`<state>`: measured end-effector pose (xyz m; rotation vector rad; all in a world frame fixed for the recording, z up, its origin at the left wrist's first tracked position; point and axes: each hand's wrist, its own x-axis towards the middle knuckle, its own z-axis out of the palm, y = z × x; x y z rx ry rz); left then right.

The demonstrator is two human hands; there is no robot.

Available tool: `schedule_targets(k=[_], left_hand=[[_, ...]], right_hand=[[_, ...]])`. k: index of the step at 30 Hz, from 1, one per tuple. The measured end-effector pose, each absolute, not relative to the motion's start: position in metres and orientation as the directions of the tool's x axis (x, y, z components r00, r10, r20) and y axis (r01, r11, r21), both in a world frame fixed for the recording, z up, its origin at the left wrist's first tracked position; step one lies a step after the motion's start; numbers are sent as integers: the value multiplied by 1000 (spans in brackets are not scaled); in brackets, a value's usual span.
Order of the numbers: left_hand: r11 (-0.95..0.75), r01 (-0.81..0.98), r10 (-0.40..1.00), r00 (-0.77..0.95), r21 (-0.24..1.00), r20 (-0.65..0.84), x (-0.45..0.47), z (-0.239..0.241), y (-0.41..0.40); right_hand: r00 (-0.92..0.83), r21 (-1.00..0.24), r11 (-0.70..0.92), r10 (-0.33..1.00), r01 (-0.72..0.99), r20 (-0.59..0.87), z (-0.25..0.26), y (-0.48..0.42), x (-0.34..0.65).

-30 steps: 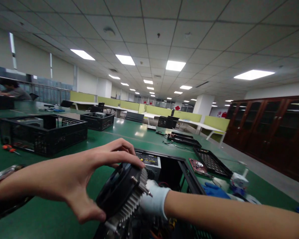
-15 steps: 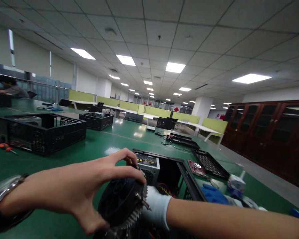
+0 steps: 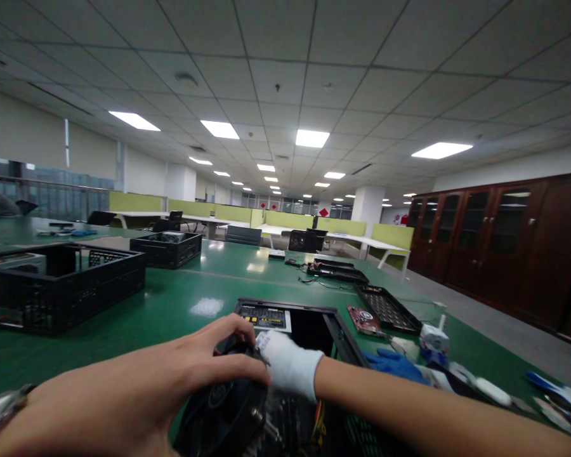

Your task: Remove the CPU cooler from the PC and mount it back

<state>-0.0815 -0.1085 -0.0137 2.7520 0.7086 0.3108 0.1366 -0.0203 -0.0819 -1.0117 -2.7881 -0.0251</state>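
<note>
My left hand (image 3: 181,374), bare with a watch at the wrist, is curled over the top of a round black cooler fan (image 3: 223,406) and grips it. My right hand (image 3: 285,365) wears a white glove and rests against the fan's far side; its fingers are hidden behind the fan. Both hands are over the open black computer case (image 3: 333,330) on the green table (image 3: 171,304). A power supply with a yellow label (image 3: 264,316) sits at the case's far end.
A black open case (image 3: 52,285) stands at the left, another black case (image 3: 166,249) farther back. Right of my case lie a red circuit card (image 3: 364,319), a black perforated panel (image 3: 387,310), a blue glove (image 3: 393,365) and a small white bottle (image 3: 433,336). Dark wooden cabinets (image 3: 504,241) line the right wall.
The fan with its finned heatsink has gone down toward the case, tilted upright before and now lying flatter under my left hand. The view has swung slightly right and down.
</note>
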Motion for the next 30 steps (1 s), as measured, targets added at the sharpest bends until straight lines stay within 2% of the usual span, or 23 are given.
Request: schedule_targets(k=[2,3,6,8,10,12,15,20,24,26,27,30], left_hand=[[-849,425,485,862,313,145,-77,-12,-110],[-851,428,485,863,305,140,-74,-11,-111],[-846,454,495,864,279,93,-63,-5,-114],[-842,477,504,863,253,48,-56,-3,-114],[-847,486,500,866,214,17,-47,-4,-112],[-859,486,491,871,159,-5,-37,-9,-106],[-889,454,454,891,57,-11,-21,-22,-93],[-912,389,403,909,-132,-103,10,-46,-68],[-916,343,381,907,-210,-180,26,-60,-50],[-923,308,354,913,-230,-200,31,-64,-43],[-925,292,344,914,-243,-215,32,-66,-40],[-920,267,345,899,-287,-270,35,-70,-36]], right_hand=[[-680,39,684,714,728,167,-60,-23,149],[-624,53,629,751,775,216,-49,-26,159],[-441,-68,518,784,853,438,-22,-40,198],[-234,-300,456,797,838,557,-16,-51,230],[-49,-557,428,822,712,568,-21,-61,261],[82,-749,392,858,534,507,-35,-70,286],[244,-912,296,897,285,368,-64,-77,310],[411,-987,159,901,-11,141,-100,-76,339],[497,-993,63,868,-96,7,-126,-71,367],[512,-997,69,858,-40,38,-141,-72,380],[509,-996,78,856,43,89,-149,-74,386],[451,-904,108,838,415,307,-175,-86,399]])
